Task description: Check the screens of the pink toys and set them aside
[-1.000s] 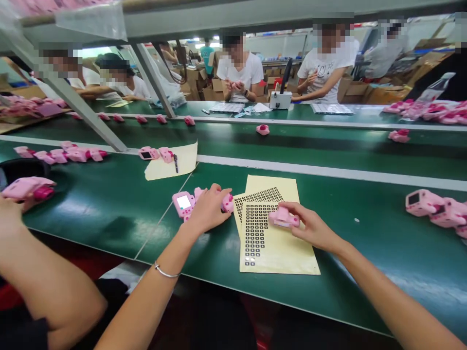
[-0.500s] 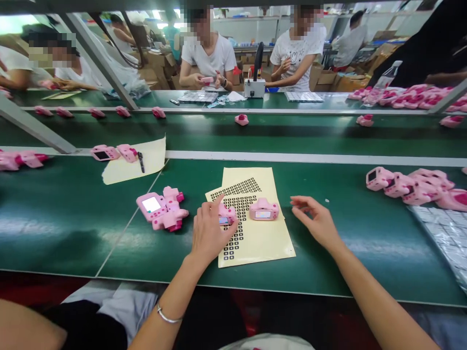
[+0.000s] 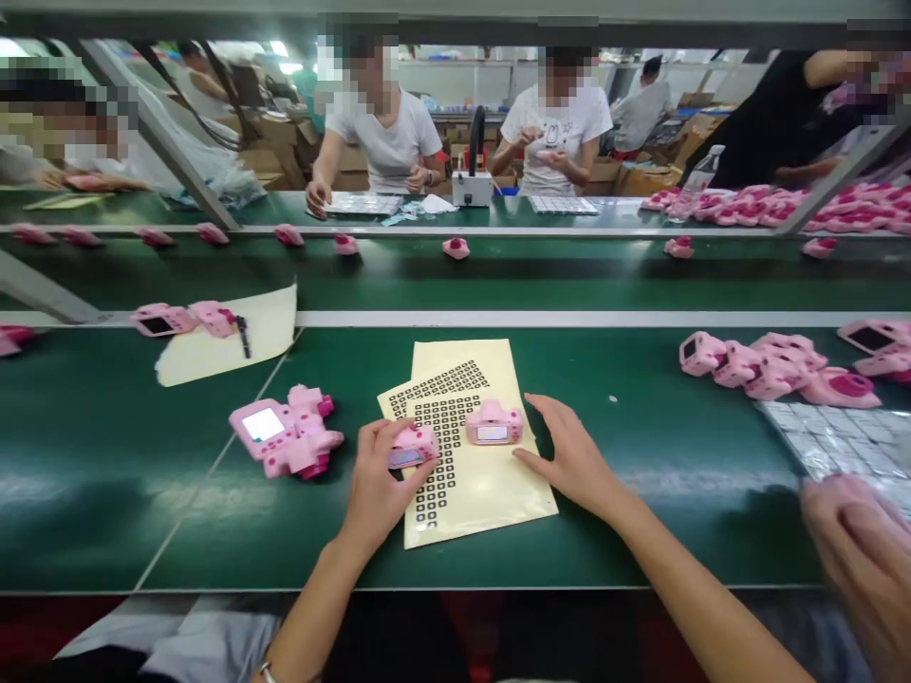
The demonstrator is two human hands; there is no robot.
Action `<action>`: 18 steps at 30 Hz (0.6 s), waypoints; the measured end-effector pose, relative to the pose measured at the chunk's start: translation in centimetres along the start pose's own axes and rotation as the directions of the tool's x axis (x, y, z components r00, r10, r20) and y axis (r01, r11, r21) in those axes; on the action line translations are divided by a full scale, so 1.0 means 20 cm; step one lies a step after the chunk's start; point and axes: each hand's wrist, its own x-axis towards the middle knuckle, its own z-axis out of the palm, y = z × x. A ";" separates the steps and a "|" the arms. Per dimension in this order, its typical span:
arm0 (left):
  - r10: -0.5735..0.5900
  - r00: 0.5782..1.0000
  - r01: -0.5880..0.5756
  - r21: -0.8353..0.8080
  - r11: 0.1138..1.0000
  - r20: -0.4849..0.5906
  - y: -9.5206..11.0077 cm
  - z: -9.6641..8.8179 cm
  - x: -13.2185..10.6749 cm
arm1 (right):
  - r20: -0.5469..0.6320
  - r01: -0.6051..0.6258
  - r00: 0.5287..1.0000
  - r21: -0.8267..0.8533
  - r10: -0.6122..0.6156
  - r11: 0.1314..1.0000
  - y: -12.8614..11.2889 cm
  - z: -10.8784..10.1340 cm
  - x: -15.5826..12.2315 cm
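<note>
Between the thumb and fingers of my left hand (image 3: 381, 479) is a pink toy camera (image 3: 417, 444), tilted, its lit screen partly showing. A second pink toy camera (image 3: 493, 424) stands on the cream sticker sheets (image 3: 484, 507), screen lit and facing me. My right hand (image 3: 569, 451) is beside this second camera, thumb and fingers apart, holding nothing. Rows of small black square stickers (image 3: 448, 417) cover part of the sheets. Left of my left hand lies a small cluster of pink toy cameras (image 3: 288, 432), one with a bright white screen.
More pink cameras (image 3: 775, 365) are piled at the right, beside a wrapped tray of pale squares (image 3: 826, 436). Another person's blurred hand (image 3: 861, 550) reaches in there. A cream sheet (image 3: 270, 327) with a black pen (image 3: 243, 337) lies at back left. Several cameras sit along the far belt (image 3: 569, 270).
My left hand has drawn the held camera slightly left and tilted it. My right hand has come in closer to the standing camera. Another person's hand has appeared at lower right.
</note>
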 end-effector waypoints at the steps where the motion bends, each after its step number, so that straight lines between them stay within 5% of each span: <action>1: -0.002 1.000 0.002 -0.035 0.999 0.007 0.01 -0.01 -0.02 | 0.002 0.005 1.000 -0.025 -0.005 1.000 -0.02 0.04 0.02; 8: -0.143 0.982 0.175 -0.289 0.941 0.127 0.11 -0.10 -0.21 | 0.006 0.042 0.999 0.059 -0.042 0.997 0.04 0.26 -0.05; 15: -0.247 0.962 0.274 -0.425 0.863 0.117 0.15 -0.07 -0.19 | 0.140 -0.267 0.957 0.085 0.254 0.960 0.09 0.24 -0.03; 18: -0.280 0.953 0.303 -0.455 0.837 0.119 0.13 -0.08 -0.17 | 0.034 -0.259 0.966 0.191 0.258 0.947 0.05 0.24 0.00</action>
